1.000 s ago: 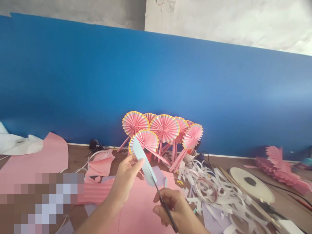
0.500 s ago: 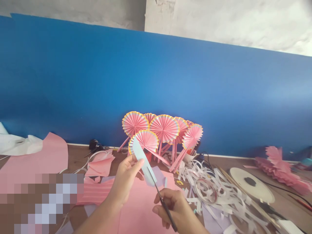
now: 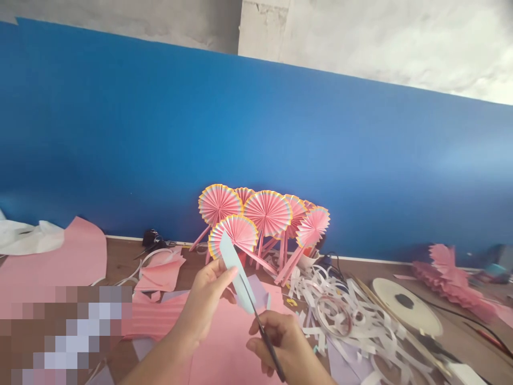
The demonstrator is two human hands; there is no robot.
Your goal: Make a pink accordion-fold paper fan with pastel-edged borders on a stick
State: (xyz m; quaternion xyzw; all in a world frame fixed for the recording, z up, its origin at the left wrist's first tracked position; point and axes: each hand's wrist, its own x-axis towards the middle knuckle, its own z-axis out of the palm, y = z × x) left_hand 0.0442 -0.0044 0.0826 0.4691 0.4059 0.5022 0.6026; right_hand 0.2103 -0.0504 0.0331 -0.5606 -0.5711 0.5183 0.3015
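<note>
Scissors [image 3: 270, 346] deeper into strip [image 3: 229, 252], cup [image 3: 307, 261] beyond

Craft workspace (a cluttered one), pleated fans [image 3: 267, 213], heaped paper strips [image 3: 358, 347], scissors [image 3: 269, 344], brown worktable [image 3: 123, 254]

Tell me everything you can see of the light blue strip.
The light blue strip looks like smooth paper, long and narrow, its upper end slanting to a point. Raised and tilted before a pink fan, top end leftward, it is pinched by the left hand. Scissors in the right hand meet its lower part, blade running lengthwise; cut depth is unclear.
</note>
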